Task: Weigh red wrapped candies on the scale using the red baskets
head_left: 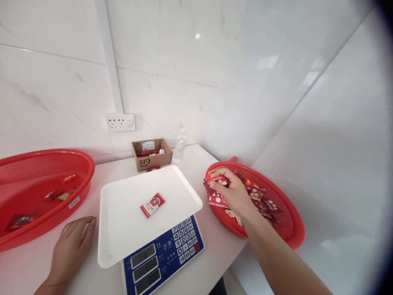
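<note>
My right hand (pixel 231 190) reaches over the right red basket (pixel 293 229), its fingers closed on red snack packets (pixel 218 199); the grip partly hides them, so I cannot tell how many. More wrapped snacks (pixel 260 196) lie under and beside it in the basket. My left hand (pixel 73 241) rests on the white table, loosely bent and holding nothing, between the left red basket (pixel 87 164) and the scale's white tray (pixel 123 205). On that tray lies a single red and white packet (pixel 152 205). The scale's blue keypad panel (pixel 166 254) faces me, its display digits too faint to read.
Behind the scale stand an open cardboard box (pixel 153 157) with red packets inside and a clear plastic bottle (pixel 179 145). The left basket holds several packets (pixel 61 194). Tiled walls close off the back and right; a socket (pixel 120 122) sits on the back wall.
</note>
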Demonstrator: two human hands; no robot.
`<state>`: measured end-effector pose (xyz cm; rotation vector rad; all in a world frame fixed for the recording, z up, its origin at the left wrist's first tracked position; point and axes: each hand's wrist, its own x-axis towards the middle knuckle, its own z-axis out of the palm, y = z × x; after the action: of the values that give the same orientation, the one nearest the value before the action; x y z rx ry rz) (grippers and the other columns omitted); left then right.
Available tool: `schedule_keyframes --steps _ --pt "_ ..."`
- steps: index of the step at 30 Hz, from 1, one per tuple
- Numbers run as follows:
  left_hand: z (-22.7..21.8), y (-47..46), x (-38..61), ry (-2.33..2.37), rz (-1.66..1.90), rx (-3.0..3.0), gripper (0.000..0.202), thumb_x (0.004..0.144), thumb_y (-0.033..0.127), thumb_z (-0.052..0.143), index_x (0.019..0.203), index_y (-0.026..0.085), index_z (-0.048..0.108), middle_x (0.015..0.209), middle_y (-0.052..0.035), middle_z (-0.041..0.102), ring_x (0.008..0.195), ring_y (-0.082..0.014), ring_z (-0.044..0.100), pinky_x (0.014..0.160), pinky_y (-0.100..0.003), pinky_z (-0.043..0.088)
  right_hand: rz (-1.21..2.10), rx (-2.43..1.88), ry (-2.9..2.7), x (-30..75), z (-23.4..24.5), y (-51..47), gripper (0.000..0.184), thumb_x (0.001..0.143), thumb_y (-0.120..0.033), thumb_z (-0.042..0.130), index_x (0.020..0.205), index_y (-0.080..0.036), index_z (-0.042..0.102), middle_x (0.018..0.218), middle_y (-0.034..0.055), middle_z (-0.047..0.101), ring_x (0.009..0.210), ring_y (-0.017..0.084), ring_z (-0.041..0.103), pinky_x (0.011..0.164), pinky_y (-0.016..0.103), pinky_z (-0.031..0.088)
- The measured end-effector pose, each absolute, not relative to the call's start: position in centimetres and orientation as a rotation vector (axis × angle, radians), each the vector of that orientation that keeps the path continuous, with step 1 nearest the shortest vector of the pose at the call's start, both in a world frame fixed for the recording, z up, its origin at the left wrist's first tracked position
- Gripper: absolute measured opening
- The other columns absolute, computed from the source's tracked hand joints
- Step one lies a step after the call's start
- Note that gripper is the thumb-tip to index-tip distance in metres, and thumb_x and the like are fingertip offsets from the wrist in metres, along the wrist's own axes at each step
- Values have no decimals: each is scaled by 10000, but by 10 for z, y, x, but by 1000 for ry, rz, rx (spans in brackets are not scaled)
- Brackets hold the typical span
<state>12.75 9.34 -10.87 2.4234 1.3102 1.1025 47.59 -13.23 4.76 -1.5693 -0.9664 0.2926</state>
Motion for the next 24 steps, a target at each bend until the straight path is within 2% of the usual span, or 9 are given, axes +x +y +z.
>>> schedule_keyframes --steps 4,8,12,14,17,20,24 --pt "-103 86 125 1296 1105 2460 319 827 450 395 813 209 603 807 -75 680 815 -260 596 734 -375 486 620 -1427 -1023 435 17 -93 193 727 -314 638 877 -231 549 1060 13 604 824 150 597 736 301 482" --pt "-100 81 124 1297 1125 2457 326 854 428 377 824 196 604 807 -79 681 808 -244 595 741 -353 479 676 -1534 -1086 417 3 -73 223 716 -310 633 909 -221 566 958 5 618 801 153 591 754 306 476" --pt "-101 79 123 1302 1117 2441 300 865 414 380 835 211 599 812 -59 680 807 -227 594 723 -332 475 697 -1593 -1069 419 5 -71 239 739 -313 598 949 -219 536 796 -21 613 672 148 602 648 294 493" --pt "-100 79 122 1295 1108 2432 288 867 409 386 834 216 598 809 -52 679 806 -224 592 712 -328 473 722 -1601 -1085 421 6 -71 269 758 -308 579 1005 -220 523 772 -26 617 656 149 615 651 299 503" --pt "-100 78 122 1285 1097 2418 288 868 408 387 829 214 597 803 -53 675 805 -224 588 712 -328 470 679 -1630 -1217 422 5 -69 383 780 -314 573 1148 -230 506 979 17 637 831 158 630 797 324 493" --pt "-99 79 122 1297 1096 2396 290 868 410 388 833 209 595 806 -57 671 805 -224 585 717 -332 469 564 -1724 -1347 423 5 -66 427 803 -323 558 1219 -245 497 1213 46 568 994 160 580 891 327 455" --pt "-99 78 122 1313 1086 2371 285 865 411 391 823 214 591 797 -55 670 793 -222 585 705 -326 471 510 -1824 -1335 426 7 -64 399 802 -275 543 1196 -221 537 1162 61 594 967 170 574 871 335 461"
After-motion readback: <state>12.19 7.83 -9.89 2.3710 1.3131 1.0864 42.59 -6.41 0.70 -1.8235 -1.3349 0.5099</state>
